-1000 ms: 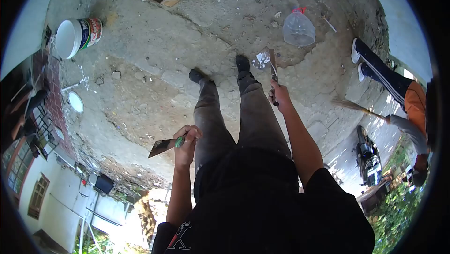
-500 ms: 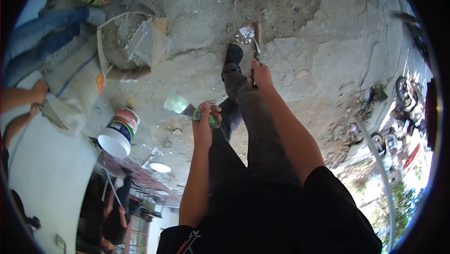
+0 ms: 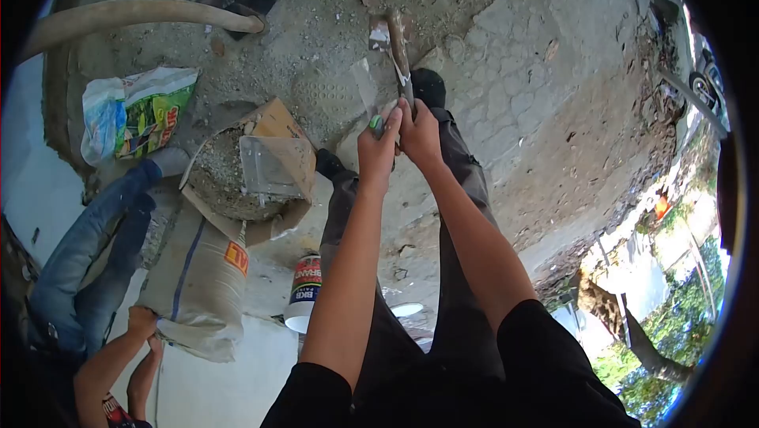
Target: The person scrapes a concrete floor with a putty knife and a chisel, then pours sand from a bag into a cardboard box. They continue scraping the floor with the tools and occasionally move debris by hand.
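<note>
My left hand (image 3: 378, 151) is closed around the green handle of a putty knife (image 3: 366, 85), whose pale, wide blade points away from me. Right beside it, my right hand (image 3: 420, 137) grips a long brownish tool (image 3: 399, 49) with white paste smeared along its edge; its exact kind I cannot tell. The hands are side by side in front of my legs, and the putty knife's blade lies close to the long tool. A white-smeared patch (image 3: 379, 33) shows beside the tool's far end.
An open carton (image 3: 274, 222) with grey rubble and a clear plastic tub (image 3: 273, 165) stands to the left. Another person's hand (image 3: 142, 324) holds a large sack (image 3: 198, 278). A paint bucket (image 3: 306, 282), a printed bag (image 3: 150, 116) and a thick hose-like pole (image 3: 142, 13) are nearby.
My left hand has brought the putty knife up and right, beside the long tool in my right hand. The view has shifted, showing more ground ahead; the sack and carton appear lower.
</note>
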Motion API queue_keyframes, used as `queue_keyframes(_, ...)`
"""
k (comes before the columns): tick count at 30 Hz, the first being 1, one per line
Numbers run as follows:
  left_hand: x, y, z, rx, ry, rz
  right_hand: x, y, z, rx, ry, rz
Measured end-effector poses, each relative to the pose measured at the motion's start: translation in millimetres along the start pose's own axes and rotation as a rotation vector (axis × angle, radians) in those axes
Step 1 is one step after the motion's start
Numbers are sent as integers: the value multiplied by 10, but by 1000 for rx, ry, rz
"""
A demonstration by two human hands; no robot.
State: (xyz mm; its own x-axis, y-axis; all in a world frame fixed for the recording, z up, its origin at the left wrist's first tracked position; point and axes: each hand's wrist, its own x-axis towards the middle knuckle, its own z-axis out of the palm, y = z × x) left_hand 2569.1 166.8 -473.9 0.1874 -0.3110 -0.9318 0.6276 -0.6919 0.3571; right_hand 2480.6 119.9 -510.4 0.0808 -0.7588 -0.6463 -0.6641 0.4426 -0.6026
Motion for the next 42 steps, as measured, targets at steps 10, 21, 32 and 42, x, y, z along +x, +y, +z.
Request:
queue_keyframes(10, 1059, -84, -971, 106, 20, 384, 531, 77, 1590, 101, 161, -225)
queue_keyframes(21, 1015, -678, -1340, 51, 205, 37, 207, 813, 2181, -132, -126, 142)
queue_keyframes(32, 1048, -629, -1425, 23, 320, 78, 252, 646, 2251, -151, -275, 319)
queue_keyframes(42, 1040, -729, -1304, 124, 418, 145, 184, 638, 2087, -108, -329, 397)
